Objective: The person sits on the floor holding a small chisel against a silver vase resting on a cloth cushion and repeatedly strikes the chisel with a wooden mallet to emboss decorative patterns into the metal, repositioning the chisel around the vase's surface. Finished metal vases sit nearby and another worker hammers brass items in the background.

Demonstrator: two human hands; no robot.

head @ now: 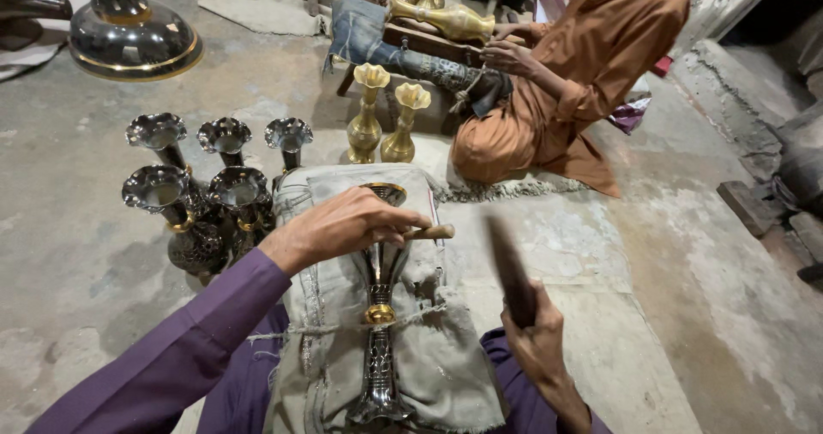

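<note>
Lying lengthwise on a grey cloth pad (446, 357), the dark engraved vase (380, 331) sits below the left hand (343, 224), which pinches a small wooden-handled tool (429, 232) against its neck. Right hand (536, 335), beside the vase, grips a blurred dark mallet (510, 271).

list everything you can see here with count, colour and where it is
dark engraved metal vase with a brass ring: one, black and gold, lying along the padded cloth
grey padded cloth: one, over the person's lap
short wooden-handled tool: one, brown, across the vase's neck
blurred dark stick-shaped tool: one, raised at right
dark fluted vases: five, black, standing on the floor at left
brass fluted vases: two, gold, standing behind the cloth
large dark vase base: one, black with gold rim, top left
co-worker in orange clothes: one, seated top right, holding a brass vase
left hand: purple sleeve, fingers around the wooden-handled tool
right hand: gripping the dark stick-shaped tool
</note>
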